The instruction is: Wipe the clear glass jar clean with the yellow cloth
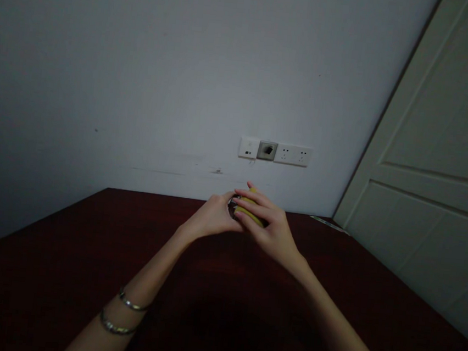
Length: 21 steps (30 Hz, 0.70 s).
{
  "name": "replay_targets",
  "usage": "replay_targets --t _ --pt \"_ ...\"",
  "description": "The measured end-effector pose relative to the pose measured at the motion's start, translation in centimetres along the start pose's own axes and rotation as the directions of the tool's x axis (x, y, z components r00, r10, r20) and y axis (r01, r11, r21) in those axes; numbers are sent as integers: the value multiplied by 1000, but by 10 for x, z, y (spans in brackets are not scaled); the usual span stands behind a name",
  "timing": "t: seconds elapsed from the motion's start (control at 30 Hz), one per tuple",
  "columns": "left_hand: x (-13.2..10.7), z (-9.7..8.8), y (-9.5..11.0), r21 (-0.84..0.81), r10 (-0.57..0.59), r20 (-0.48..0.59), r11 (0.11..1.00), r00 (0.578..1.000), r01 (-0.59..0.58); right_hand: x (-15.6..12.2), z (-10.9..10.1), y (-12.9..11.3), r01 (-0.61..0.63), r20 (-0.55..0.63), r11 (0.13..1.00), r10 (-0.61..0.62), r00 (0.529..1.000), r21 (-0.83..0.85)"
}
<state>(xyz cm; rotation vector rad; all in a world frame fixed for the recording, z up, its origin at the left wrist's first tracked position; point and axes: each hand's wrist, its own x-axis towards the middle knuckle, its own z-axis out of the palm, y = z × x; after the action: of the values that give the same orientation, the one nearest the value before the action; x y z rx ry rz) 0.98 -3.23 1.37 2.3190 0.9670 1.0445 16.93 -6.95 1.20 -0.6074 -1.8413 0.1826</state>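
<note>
Both my hands meet above the far part of a dark red table [63, 269]. My right hand [268, 228] has its fingers wrapped round a small yellow object [250, 211], which I cannot name in this dim light. My left hand [213, 216] is closed against the left end of that same object, its fingertips pinched at a small dark part there. Two silver bangles [125, 314] ring my left forearm.
A grey wall rises behind the table, with a row of white sockets and a grey plate [275, 152] just above my hands. A pale panelled door [436, 178] stands at the right. A thin flat item [329, 223] lies at the table's far right edge.
</note>
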Motion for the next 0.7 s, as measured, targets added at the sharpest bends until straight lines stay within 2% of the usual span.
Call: replay_targets --t 0.07,0.23,0.3,0.4,0.53,0.6,0.7 --pt "1 0 -1 -18 -2 -8 1000 1000 2 0 0 2 -14 -7 1000 14 1000 20" --pt "2 -1 1 -62 -13 19 998 1000 14 4 -6 14 -203 -114 960 227 967 194" --pt "2 0 0 -101 -10 38 995 999 14 5 -6 14 -239 -124 943 272 954 233" --pt "2 1 -2 -182 -19 44 983 999 26 3 -4 6 -184 -103 964 206 973 192" --pt "2 -1 -1 -164 -31 30 986 999 35 2 -2 -3 -97 -35 985 103 994 145" --pt "1 -3 2 -147 -14 27 989 1000 18 3 -5 -2 -120 -54 979 130 990 163" --pt "0 -4 6 -164 13 35 986 999 -7 5 -9 6 -205 -104 947 236 966 246"
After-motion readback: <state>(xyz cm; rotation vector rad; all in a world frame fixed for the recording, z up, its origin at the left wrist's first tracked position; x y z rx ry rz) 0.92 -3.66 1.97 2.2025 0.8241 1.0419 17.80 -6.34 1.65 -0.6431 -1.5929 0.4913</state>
